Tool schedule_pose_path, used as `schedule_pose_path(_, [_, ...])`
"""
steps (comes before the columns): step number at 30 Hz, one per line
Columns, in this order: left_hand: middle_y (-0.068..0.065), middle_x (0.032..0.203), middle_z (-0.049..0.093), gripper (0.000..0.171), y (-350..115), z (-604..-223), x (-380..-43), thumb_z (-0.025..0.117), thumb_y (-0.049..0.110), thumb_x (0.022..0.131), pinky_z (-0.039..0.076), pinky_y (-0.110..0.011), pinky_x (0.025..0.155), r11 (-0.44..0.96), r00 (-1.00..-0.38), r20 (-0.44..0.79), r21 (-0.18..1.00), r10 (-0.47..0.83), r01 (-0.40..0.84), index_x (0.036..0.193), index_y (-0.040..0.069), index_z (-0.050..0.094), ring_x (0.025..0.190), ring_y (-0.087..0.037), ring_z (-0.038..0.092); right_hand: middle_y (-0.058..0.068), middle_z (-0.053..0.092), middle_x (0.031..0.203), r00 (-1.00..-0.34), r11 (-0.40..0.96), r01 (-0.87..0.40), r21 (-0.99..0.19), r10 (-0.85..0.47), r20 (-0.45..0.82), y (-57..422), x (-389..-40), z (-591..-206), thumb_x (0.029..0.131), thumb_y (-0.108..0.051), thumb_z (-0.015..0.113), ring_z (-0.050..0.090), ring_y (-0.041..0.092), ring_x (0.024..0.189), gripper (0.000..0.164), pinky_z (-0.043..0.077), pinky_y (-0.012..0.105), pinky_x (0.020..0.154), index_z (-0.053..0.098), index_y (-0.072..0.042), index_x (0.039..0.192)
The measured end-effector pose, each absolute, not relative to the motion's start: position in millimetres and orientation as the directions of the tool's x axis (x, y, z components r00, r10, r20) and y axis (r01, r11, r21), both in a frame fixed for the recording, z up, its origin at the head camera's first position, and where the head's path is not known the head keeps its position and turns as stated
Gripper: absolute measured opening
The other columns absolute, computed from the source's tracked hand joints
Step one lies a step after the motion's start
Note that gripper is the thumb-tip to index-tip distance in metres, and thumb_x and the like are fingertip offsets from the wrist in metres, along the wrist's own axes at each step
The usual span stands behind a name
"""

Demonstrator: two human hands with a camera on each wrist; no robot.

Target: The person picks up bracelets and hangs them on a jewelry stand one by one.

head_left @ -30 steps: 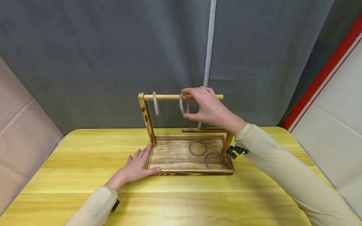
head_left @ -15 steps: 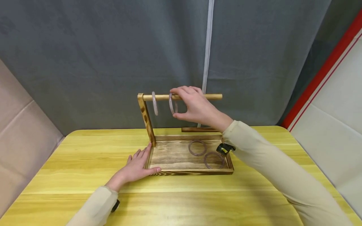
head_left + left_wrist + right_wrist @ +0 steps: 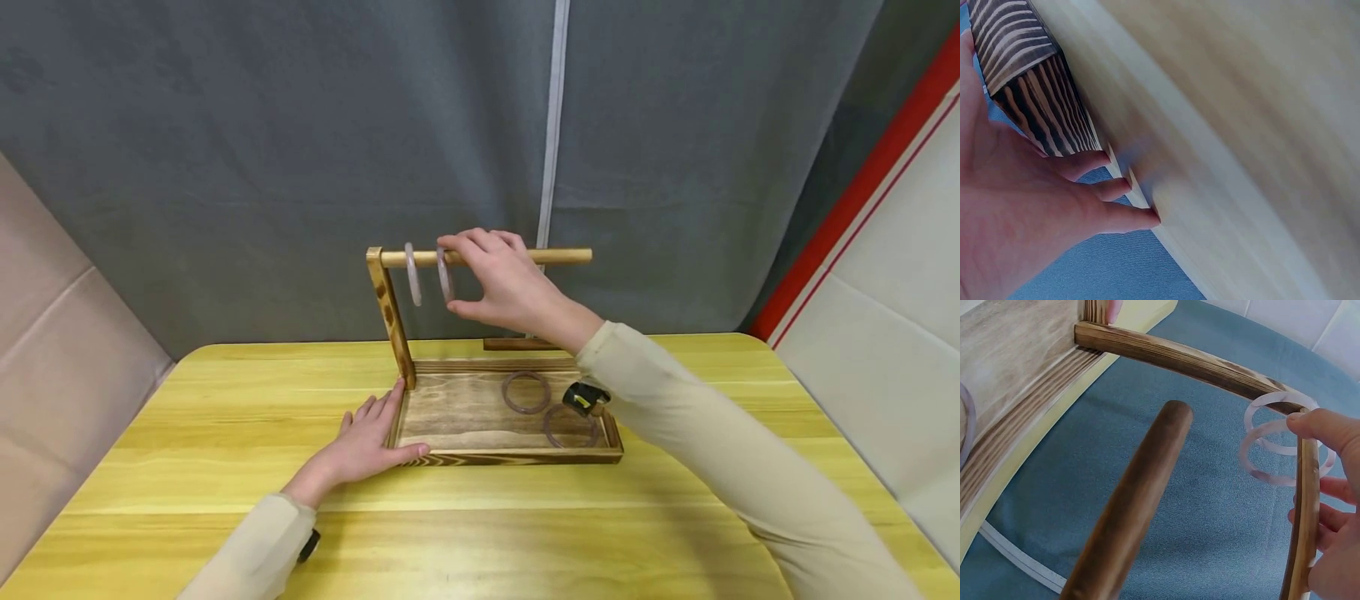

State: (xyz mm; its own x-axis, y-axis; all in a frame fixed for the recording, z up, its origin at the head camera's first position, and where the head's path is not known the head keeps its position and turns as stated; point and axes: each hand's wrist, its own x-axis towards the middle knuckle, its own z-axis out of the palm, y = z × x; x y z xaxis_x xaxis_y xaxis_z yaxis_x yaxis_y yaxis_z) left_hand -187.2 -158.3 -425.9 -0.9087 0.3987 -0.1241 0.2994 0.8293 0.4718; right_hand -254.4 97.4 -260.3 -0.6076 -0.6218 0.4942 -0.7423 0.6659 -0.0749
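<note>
Between its thumb and fingers my right hand (image 3: 506, 279) holds a pale lilac bangle (image 3: 446, 279), which is looped around the upper wooden rod (image 3: 558, 256) of a stand. To its left a second pale bangle (image 3: 413, 279) hangs on the same rod, a small gap apart. In the right wrist view the thumb (image 3: 1322, 428) touches the nearer bangle (image 3: 1269, 480). My left hand (image 3: 358, 450) rests at the left end of the stand's tray (image 3: 517, 458), thumb on the front rim, fingers straight along the side. Two more bangles (image 3: 527, 392) lie inside the tray, overlapped partly by the right wrist strap.
A shorter, lower rod (image 3: 1141, 494) juts out below the upper one, its right part behind my arm in the head view. The upright post (image 3: 392, 321) stands at the tray's left. A yellow wood-grain table (image 3: 225, 417) carries the stand, and a grey curtain (image 3: 300, 167) hangs behind.
My right hand has slid the held bangle leftward along the upper rod, closer to the hanging bangle. My left hand has stayed at the tray's left end.
</note>
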Motion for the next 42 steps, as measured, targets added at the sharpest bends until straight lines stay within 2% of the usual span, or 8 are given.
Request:
schedule_pose_path(9, [-0.028, 0.154, 0.017, 0.106, -158, -426, -189, 0.058, 0.062, 0.088, 0.005, -0.075, 0.101, 0.831, -0.911, -0.119, 0.467, 0.396, 0.301, 0.155, 0.004, 0.001, 0.139, -0.051, 0.011, 0.011, 0.049, 0.135, -0.616, 0.666, -0.739, -0.099, -0.61, 0.498, 100, -249, -262, 0.081, -0.032, 0.079, 0.046, 0.024, 0.124, 0.077, 0.028, 0.046, 0.107, 0.043, -0.006, 0.144])
schedule_pose_path(17, [-0.028, 0.154, 0.017, 0.106, -158, -427, -190, 0.058, 0.063, 0.087, 0.005, -0.074, 0.101, 0.832, -0.912, -0.118, 0.467, 0.394, 0.299, 0.155, 0.005, 0.001, 0.14, -0.05, 0.011, 0.016, 0.05, 0.129, -0.518, 0.566, -0.81, -0.154, -0.566, 0.641, 111, -236, -270, 0.079, -0.021, 0.081, 0.05, 0.029, 0.115, 0.072, 0.036, 0.048, 0.099, 0.047, -0.002, 0.139])
schedule_pose_path(21, [-0.028, 0.155, 0.017, 0.106, -159, -427, -190, 0.058, 0.062, 0.087, 0.004, -0.074, 0.102, 0.83, -0.911, -0.118, 0.472, 0.395, 0.298, 0.155, 0.005, 0.001, 0.14, -0.05, 0.01, 0.015, 0.051, 0.126, -0.499, 0.53, -0.828, -0.181, -0.55, 0.67, 116, -229, -273, 0.079, -0.018, 0.081, 0.051, 0.029, 0.114, 0.069, 0.038, 0.046, 0.098, 0.049, -0.002, 0.137])
schedule_pose_path(31, [-0.028, 0.154, 0.017, 0.106, -159, -427, -190, 0.057, 0.063, 0.087, 0.004, -0.074, 0.101, 0.832, -0.913, -0.117, 0.469, 0.391, 0.296, 0.155, 0.005, 0.001, 0.14, -0.05, 0.009, 0.013, 0.052, 0.126, -0.498, 0.478, -0.847, -0.233, -0.558, 0.664, 124, -215, -282, 0.08, -0.015, 0.079, 0.049, 0.025, 0.117, 0.061, 0.042, 0.04, 0.097, 0.052, -0.001, 0.134])
schedule_pose_path(39, [-0.025, 0.156, 0.016, 0.107, -158, -428, -190, 0.058, 0.064, 0.087, 0.005, -0.075, 0.101, 0.829, -0.912, -0.108, 0.47, 0.396, 0.304, 0.155, 0.005, 0.001, 0.14, -0.05, 0.01, 0.011, 0.052, 0.125, -0.527, 0.462, -0.84, -0.283, -0.572, 0.629, 136, -205, -296, 0.082, -0.012, 0.077, 0.052, 0.021, 0.112, 0.056, 0.048, 0.036, 0.086, 0.054, -0.003, 0.132])
schedule_pose_path(42, [-0.024, 0.156, 0.016, 0.107, -158, -429, -190, 0.058, 0.065, 0.086, 0.004, -0.074, 0.101, 0.829, -0.91, -0.108, 0.467, 0.4, 0.308, 0.155, 0.005, 0.001, 0.14, -0.05, 0.01, 0.011, 0.053, 0.125, -0.543, 0.466, -0.832, -0.302, -0.57, 0.617, 142, -201, -302, 0.082, -0.012, 0.078, 0.054, 0.022, 0.11, 0.054, 0.049, 0.036, 0.087, 0.055, -0.003, 0.131])
